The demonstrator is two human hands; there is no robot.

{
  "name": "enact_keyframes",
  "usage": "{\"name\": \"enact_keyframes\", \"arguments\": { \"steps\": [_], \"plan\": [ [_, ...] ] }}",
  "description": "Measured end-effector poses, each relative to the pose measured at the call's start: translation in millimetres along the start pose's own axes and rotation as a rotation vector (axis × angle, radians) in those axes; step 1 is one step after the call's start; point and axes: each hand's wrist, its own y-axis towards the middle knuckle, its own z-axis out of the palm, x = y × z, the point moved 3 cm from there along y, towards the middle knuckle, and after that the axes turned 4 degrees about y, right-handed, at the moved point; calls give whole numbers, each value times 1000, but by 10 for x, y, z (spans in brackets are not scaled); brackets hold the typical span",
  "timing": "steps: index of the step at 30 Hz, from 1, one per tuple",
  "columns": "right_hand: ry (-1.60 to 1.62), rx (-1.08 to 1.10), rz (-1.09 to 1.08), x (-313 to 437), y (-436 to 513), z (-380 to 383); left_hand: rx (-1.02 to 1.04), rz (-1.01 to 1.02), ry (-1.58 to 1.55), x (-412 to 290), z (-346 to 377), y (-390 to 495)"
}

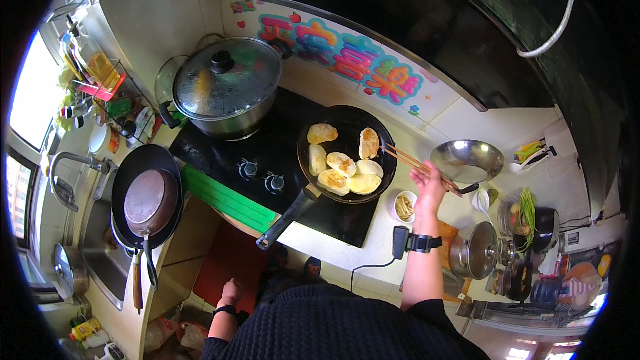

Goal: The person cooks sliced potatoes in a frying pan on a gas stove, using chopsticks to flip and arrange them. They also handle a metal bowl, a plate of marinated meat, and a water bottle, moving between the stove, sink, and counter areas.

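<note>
My right hand (429, 186) holds a pair of wooden chopsticks (407, 159). Their tips reach over the pan's right rim to a browned piece of flat dough (369, 143). Several more pale and golden dough pieces (341, 165) lie in the black frying pan (320, 110), some overlapping. The pan sits on the black glass hob (200, 152), its handle (287, 220) pointing toward me. Beside my right wrist stands a small bowl (404, 206) with pale strips in it. Low at my side hangs my left hand (231, 291), away from the hob; its fingers are too small to make out.
A large lidded steel pot (227, 105) occupies the back-left burner. Stacked pans (150, 202) rest by the sink (102, 255), handles jutting out. A steel bowl (467, 160) and a lidded pot (475, 250) stand on the right. Overhead hangs a dark range hood (400, 20).
</note>
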Motion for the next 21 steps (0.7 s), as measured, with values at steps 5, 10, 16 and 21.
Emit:
{"name": "enact_keyframes", "arguments": {
  "steps": [5, 10, 16, 21],
  "plan": [
    [-165, 119, -79, -275, -107, 470, -6, 40, -7, -104, -63, 8],
    [-449, 455, -259, -304, -14, 1009, -4, 48, 50, -153, -100, 36],
    [-470, 473, -351, -69, -32, 957, 4, -8, 12, -73, -65, -8],
    [-540, 534, -307, -76, -98, 927, 47, 3, -8, 4, -29, -28]
  ]
}}
